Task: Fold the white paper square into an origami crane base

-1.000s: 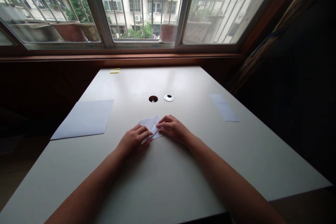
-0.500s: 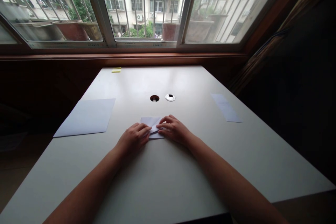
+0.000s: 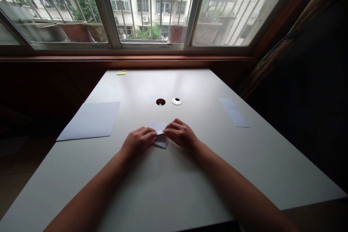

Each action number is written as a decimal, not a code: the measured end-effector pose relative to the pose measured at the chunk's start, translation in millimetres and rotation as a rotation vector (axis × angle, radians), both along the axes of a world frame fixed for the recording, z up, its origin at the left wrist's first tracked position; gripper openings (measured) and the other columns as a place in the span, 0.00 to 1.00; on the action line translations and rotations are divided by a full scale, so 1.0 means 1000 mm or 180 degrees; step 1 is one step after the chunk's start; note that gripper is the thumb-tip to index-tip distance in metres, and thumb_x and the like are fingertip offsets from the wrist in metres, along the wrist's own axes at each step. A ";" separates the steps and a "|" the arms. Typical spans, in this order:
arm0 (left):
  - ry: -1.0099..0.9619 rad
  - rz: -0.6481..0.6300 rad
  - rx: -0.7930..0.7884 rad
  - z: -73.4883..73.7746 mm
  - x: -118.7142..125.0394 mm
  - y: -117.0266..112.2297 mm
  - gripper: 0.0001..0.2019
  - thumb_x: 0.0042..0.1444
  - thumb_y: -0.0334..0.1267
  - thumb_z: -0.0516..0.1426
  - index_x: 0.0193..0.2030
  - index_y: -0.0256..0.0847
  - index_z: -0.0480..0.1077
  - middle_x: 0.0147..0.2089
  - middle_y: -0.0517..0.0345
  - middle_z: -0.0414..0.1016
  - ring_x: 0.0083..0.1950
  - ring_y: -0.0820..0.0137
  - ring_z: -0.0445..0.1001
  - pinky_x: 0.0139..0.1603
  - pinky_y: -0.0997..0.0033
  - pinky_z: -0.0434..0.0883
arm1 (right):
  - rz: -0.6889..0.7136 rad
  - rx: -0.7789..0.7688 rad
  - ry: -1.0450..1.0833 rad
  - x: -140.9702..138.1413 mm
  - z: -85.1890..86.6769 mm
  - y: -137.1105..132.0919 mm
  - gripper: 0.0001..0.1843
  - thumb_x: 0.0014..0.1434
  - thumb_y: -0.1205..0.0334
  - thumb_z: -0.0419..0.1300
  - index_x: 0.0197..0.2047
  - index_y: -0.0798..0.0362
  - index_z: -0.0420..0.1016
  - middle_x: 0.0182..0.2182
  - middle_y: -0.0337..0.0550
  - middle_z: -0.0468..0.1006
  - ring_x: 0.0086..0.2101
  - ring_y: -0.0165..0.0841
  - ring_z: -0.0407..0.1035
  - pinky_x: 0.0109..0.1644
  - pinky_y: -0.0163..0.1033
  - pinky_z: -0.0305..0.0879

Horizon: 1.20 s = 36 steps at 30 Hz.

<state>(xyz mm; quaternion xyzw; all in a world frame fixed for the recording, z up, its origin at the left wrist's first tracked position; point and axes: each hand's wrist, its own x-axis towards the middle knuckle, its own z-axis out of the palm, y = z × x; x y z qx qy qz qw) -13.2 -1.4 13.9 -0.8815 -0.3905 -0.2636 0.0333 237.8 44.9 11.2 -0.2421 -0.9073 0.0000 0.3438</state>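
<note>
Between my two hands, at the middle of the white table [image 3: 160, 181], is a small folded sheet of white paper [image 3: 161, 140]. My left hand [image 3: 138, 140] pinches its left side between thumb and fingers. On the right, my right hand [image 3: 179, 133] is closed on the paper's other side, fingertips pressed together. A narrow raised fold runs between the fingertips. One flap lies beyond the hands and another corner points towards me. Parts of the paper are hidden under the fingers.
A larger white sheet [image 3: 89, 120] lies at the left table edge, and a paper strip [image 3: 234, 111] lies on the right. Ahead are a round cable hole [image 3: 160, 102] and its ring-shaped cover [image 3: 176, 101]. Yellow sticky notes [image 3: 121, 72] lie at the far edge, below the window [image 3: 150, 7].
The folded paper has turned and its middle is lifted between my fingertips. Its near corner now points further towards me. My right fingers have closed more tightly.
</note>
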 end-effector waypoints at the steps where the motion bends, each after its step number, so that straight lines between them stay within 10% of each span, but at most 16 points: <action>1: 0.0002 0.0024 0.0036 0.002 0.001 -0.001 0.09 0.64 0.35 0.57 0.49 0.46 0.74 0.47 0.57 0.80 0.44 0.67 0.78 0.41 0.67 0.74 | 0.0019 0.0042 -0.0006 -0.001 0.001 -0.002 0.06 0.63 0.62 0.63 0.43 0.49 0.80 0.37 0.44 0.80 0.37 0.35 0.66 0.40 0.41 0.69; 36: -0.0704 0.0075 0.0457 0.020 0.000 -0.005 0.07 0.57 0.29 0.60 0.41 0.44 0.76 0.39 0.58 0.82 0.40 0.68 0.78 0.41 0.66 0.76 | -0.0441 0.0178 0.0436 0.031 0.023 -0.007 0.08 0.62 0.65 0.63 0.43 0.43 0.81 0.40 0.38 0.83 0.39 0.38 0.65 0.45 0.46 0.66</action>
